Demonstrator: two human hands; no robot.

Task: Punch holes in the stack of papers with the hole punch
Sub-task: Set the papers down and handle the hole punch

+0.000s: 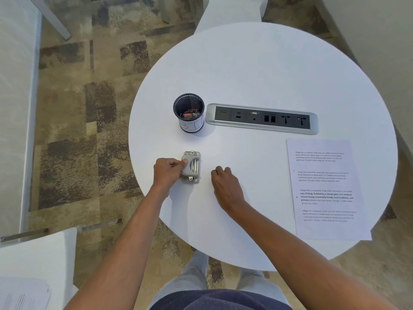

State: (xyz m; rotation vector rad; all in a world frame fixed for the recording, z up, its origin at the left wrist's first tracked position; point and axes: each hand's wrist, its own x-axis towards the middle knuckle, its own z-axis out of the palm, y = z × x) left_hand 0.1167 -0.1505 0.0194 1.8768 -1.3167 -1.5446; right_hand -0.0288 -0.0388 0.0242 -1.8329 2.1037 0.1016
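Note:
A grey metal hole punch sits on the left part of the round white table. My left hand grips its left side, thumb on top. My right hand rests on the table a little to the right of the punch, fingers curled, holding nothing. The stack of printed papers lies flat at the table's right edge, well apart from both hands, its lower right corner overhanging the rim.
A black mesh cup with a white label and small items inside stands behind the punch. A silver power-socket strip is set into the table centre. A white surface with more papers is at lower left. Patterned carpet surrounds the table.

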